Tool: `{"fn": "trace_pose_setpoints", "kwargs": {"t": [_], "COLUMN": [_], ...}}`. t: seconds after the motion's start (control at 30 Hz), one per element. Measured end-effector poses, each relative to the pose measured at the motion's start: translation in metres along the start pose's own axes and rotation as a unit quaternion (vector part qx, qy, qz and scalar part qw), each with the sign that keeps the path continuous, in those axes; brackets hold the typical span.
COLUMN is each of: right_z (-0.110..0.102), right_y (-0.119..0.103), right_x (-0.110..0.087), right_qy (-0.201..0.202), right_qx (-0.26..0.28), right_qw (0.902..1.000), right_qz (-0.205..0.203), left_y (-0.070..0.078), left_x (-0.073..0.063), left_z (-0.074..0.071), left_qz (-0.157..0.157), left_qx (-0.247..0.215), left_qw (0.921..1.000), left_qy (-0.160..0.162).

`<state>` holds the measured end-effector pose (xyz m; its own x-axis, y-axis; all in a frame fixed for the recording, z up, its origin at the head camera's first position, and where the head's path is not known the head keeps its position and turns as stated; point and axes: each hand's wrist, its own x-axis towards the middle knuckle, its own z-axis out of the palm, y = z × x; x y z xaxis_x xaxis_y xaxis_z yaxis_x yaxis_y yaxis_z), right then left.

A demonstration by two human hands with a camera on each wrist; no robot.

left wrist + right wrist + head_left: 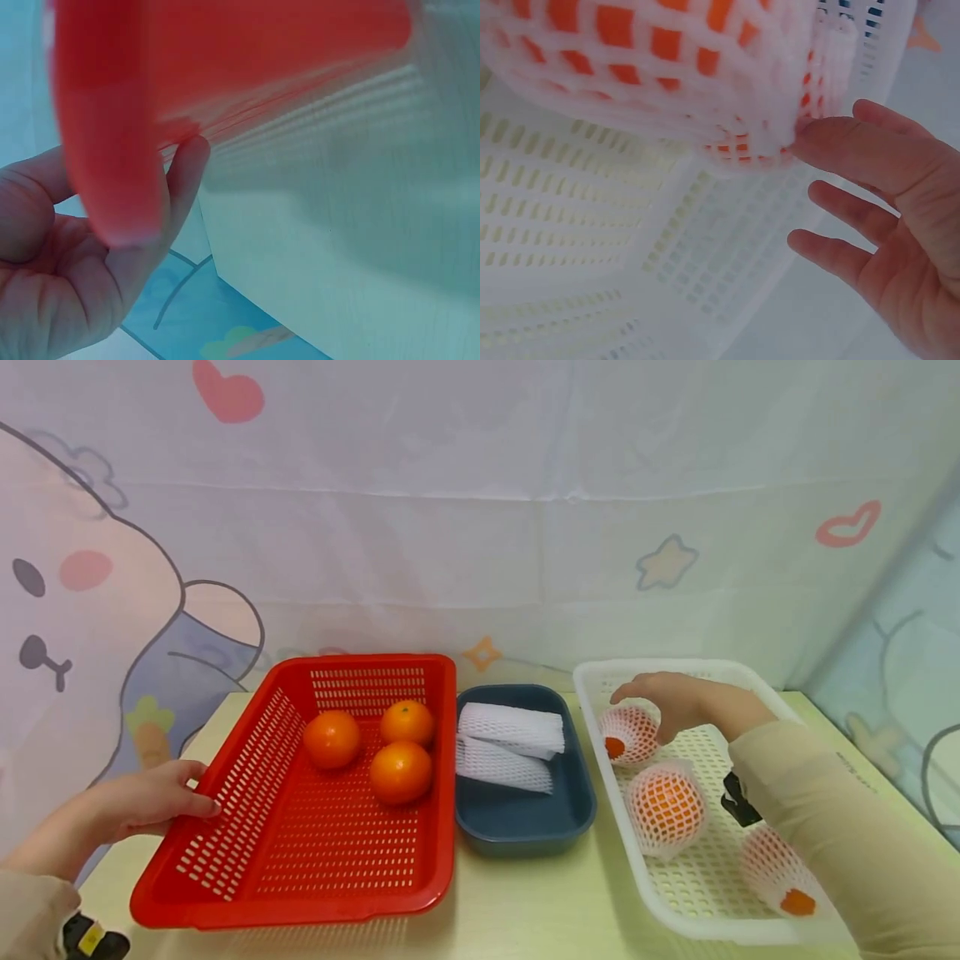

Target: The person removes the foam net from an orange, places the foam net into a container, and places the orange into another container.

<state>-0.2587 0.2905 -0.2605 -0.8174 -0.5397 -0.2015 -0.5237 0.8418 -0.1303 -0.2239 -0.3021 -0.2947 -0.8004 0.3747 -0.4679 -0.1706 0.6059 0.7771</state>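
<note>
Left hand [161, 797]: one; grips the left rim of the red basket [337, 847], thumb on one side, fingers on the other; right hand [667, 700]: one; fingers spread and loosely bent at the far netted orange [627, 735], not closed round it; thumb tip overlaps its net in the right wrist view, contact or not cannot be told; netted oranges: three seen, all in the white basket [720, 930]; far one by the left wall, middle one [666, 810] just nearer the person, third [780, 872] near the front and partly behind the sleeve [840, 827]; any more under that arm cannot be told; bare oranges: three, in the red basket, one left [332, 739], two right [407, 723] [401, 772]; loose nets [506, 764]: at least two, in the blue tray [517, 810] between the baskets, overlap makes the count unsure; baskets two, tray one, all on the table [510, 910]; left wrist view: rim blurred, basket cut off at top; right wrist view: large netted orange cut off at top
</note>
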Motion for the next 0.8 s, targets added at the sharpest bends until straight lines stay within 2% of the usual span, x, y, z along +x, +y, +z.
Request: {"fn": "trace_pose_setpoints", "kwargs": {"t": [0.27,0.8], "right_z": [0.015,0.033], "right_y": [0.006,0.012], "right_x": [0.003,0.016], "right_qy": [0.003,0.006], "right_qx": [-0.013,0.011], "right_qw": [0.9995,0.9999], "right_qz": [-0.027,0.003], "left_y": [-0.002,-0.001], "left_x": [0.001,0.0], "left_z": [0.001,0.001], "left_qz": [-0.002,-0.002], "left_qx": [0.003,0.005], "left_qw": [1.0,1.0], "left_qy": [0.006,0.005]}}
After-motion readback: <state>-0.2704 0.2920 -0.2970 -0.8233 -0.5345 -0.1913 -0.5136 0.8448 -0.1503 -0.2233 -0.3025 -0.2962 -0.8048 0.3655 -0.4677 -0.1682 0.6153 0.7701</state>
